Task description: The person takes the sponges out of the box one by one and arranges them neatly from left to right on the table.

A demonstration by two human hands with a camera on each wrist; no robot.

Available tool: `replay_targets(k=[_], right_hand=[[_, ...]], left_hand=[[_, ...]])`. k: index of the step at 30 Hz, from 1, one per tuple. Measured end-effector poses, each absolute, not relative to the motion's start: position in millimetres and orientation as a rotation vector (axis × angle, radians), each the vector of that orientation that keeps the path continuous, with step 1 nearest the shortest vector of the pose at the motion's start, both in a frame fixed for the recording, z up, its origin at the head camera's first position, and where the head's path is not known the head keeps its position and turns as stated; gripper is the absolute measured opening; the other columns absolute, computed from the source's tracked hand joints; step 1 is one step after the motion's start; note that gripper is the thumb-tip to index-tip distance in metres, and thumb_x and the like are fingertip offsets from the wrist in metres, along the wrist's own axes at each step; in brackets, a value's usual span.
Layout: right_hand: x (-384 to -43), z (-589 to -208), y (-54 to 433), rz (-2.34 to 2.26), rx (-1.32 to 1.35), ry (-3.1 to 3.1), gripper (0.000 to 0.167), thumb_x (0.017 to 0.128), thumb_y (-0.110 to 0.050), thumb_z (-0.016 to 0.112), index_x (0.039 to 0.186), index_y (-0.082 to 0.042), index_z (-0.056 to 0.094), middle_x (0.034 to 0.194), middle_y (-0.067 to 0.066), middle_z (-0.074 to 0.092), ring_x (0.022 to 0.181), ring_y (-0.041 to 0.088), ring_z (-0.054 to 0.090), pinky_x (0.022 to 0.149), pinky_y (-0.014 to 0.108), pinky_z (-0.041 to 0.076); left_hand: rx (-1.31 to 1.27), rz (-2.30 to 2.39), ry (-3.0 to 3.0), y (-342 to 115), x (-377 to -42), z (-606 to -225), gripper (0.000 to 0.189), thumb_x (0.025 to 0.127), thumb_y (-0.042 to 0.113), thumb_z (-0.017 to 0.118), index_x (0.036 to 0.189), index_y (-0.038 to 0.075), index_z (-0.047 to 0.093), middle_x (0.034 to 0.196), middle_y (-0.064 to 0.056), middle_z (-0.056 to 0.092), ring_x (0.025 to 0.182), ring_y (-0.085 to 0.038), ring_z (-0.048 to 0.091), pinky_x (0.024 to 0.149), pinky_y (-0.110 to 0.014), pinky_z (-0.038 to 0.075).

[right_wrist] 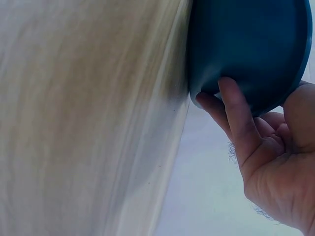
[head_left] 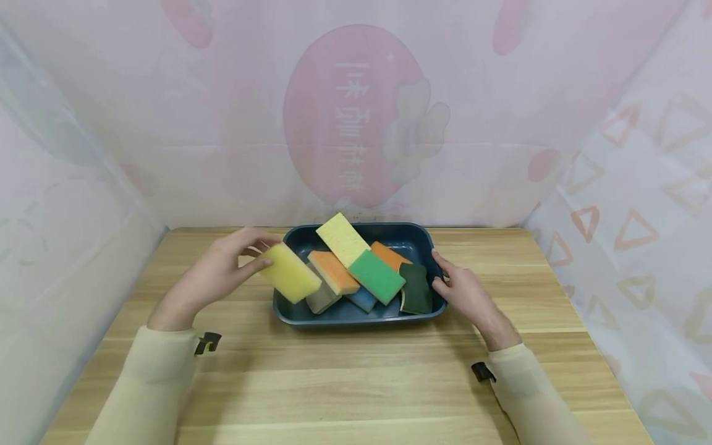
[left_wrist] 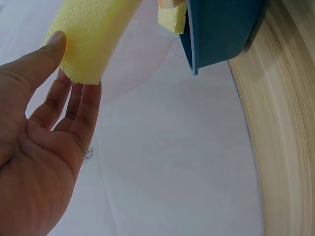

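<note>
A yellow sponge [head_left: 290,272] tilts over the left end of a dark blue tub [head_left: 345,322]. My left hand [head_left: 230,259] pinches the sponge's outer end, thumb on one face and fingertips behind it, as the left wrist view also shows. At the tub's right end, my right hand [head_left: 464,293] holds the wall, with fingers [right_wrist: 238,110] against its outside and the thumb at the rim. Inside lie a green sponge [head_left: 377,276], a pale yellow one [head_left: 343,240] leaning past the back rim, an orange one [head_left: 332,272], and a dark green pad [head_left: 415,288].
Another orange sponge [head_left: 390,254], a blue one [head_left: 363,299] and a grey-brown one [head_left: 322,301] lie partly covered in the tub. The tub stands near the back of the wooden table [head_left: 345,383]. Printed pale cloth [head_left: 233,123] hangs behind and at both sides.
</note>
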State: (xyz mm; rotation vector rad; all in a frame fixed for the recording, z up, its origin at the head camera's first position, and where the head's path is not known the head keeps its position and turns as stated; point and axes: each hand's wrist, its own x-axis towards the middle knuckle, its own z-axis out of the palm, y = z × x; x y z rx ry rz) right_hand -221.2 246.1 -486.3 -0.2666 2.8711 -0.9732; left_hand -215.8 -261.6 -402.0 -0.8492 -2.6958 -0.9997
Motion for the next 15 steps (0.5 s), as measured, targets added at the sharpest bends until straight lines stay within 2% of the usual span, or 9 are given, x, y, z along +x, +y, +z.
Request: replay_targets(k=[2,4,6,8,9,11,15], right_hand=[[-220.9,-486.1,245.2,-0.969,-0.264,2.872,0.073,0.115,-0.011,0.060,0.183,-0.005,0.036,0.150,0.040,0.072,0.053,0.011,0.032,0.055,0.026,0.039],[-220.1,-486.0,244.1,-0.972,-0.252,2.876,0.073,0.115,-0.011,0.060,0.183,-0.006,0.036,0.152,0.041,0.071,0.053,0.011,0.032,0.054,0.026,0.039],[-218.9,-485.5,242.6,-0.967,-0.228,2.882,0.073,0.115,-0.012,0.060,0.184,-0.008,0.036,0.128,0.037,0.081,0.052,0.011,0.032,0.053,0.025,0.039],[-217.8,-485.0,241.1,-0.957,-0.202,2.889,0.072,0.115,-0.012,0.059,0.184,-0.009,0.037,0.097,0.026,0.079,0.051,0.011,0.032,0.052,0.025,0.039],[-217.1,-484.5,240.2,-0.950,-0.182,2.893,0.072,0.115,-0.013,0.059,0.184,-0.010,0.037,0.085,0.019,0.073,0.051,0.011,0.033,0.051,0.025,0.038],[-216.1,-483.4,238.3,-0.933,-0.159,2.901,0.072,0.115,-0.014,0.058,0.184,-0.011,0.038,0.073,0.009,0.063,0.050,0.011,0.034,0.049,0.025,0.038],[-214.1,-480.7,235.3,-0.911,-0.144,2.924,0.071,0.114,-0.013,0.059,0.183,-0.010,0.040,0.071,0.004,0.057,0.050,0.011,0.036,0.048,0.025,0.038]], left_hand=[[-0.779,-1.017,-2.687,-265.8,-214.9,-402.5,0.041,0.109,0.006,0.083,0.149,0.009,0.074,0.140,-0.012,0.080,0.124,-0.034,0.081,0.109,-0.052,0.070],[-0.714,-1.059,-2.679,-269.5,-214.9,-403.5,0.043,0.109,0.005,0.083,0.151,0.007,0.073,0.142,-0.015,0.078,0.127,-0.037,0.079,0.110,-0.033,0.069],[-0.646,-1.111,-2.671,-272.9,-214.9,-403.7,0.044,0.110,0.005,0.081,0.153,0.006,0.071,0.146,-0.017,0.076,0.130,-0.039,0.077,0.108,-0.012,0.062],[-0.584,-1.164,-2.662,-276.7,-216.2,-404.7,0.045,0.111,0.005,0.080,0.155,0.004,0.069,0.150,-0.021,0.073,0.133,-0.042,0.075,0.104,0.002,0.052],[-0.551,-1.195,-2.655,-278.5,-217.2,-405.1,0.046,0.112,0.005,0.079,0.156,0.003,0.068,0.152,-0.023,0.072,0.134,-0.044,0.074,0.103,0.005,0.048],[-0.476,-1.240,-2.646,-282.8,-219.3,-405.9,0.046,0.114,0.008,0.078,0.158,0.002,0.066,0.153,-0.026,0.071,0.135,-0.046,0.072,0.100,0.007,0.047],[-0.318,-1.301,-2.640,-293.6,-223.9,-408.0,0.050,0.118,0.018,0.075,0.164,0.002,0.063,0.156,-0.029,0.069,0.141,-0.047,0.070,0.098,0.006,0.048]])
